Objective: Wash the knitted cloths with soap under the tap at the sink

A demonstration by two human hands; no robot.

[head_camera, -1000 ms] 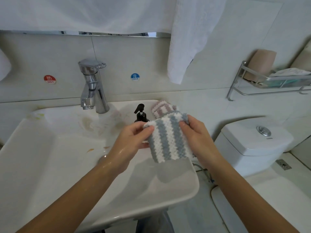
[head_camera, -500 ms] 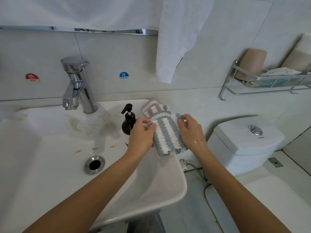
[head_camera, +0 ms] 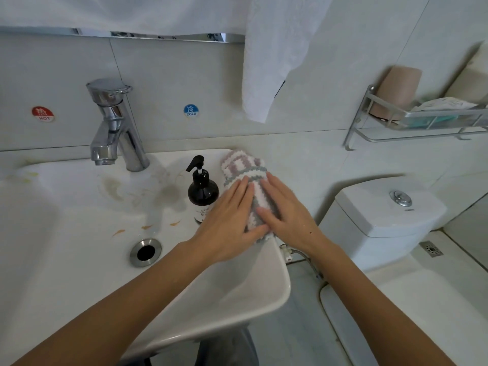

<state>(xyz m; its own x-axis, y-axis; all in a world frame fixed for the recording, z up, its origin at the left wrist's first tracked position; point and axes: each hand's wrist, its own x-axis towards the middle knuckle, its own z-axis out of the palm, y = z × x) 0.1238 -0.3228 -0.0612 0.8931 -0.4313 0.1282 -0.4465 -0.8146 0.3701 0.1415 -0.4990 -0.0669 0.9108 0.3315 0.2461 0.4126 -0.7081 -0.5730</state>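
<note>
Both hands, left (head_camera: 229,225) and right (head_camera: 286,216), press flat with straight fingers on the grey cloth (head_camera: 257,204), gripping nothing. It overlaps the pink cloth (head_camera: 241,162) at the sink's (head_camera: 237,299) two o'clock corner, the soap bottle (head_camera: 202,190) just beside at nine.

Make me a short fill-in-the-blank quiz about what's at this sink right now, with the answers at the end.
1. Both hands, the left hand and the right hand, press flat on the grey striped cloth, which lies on the sink's back ______ corner.
2. The black pump bottle stands between the tap and the ______.
3. The round sticker on the wall right of the tap reads ______.
4. No ______ runs from the tap.

Answers: right; cloths; COLD; water
</note>
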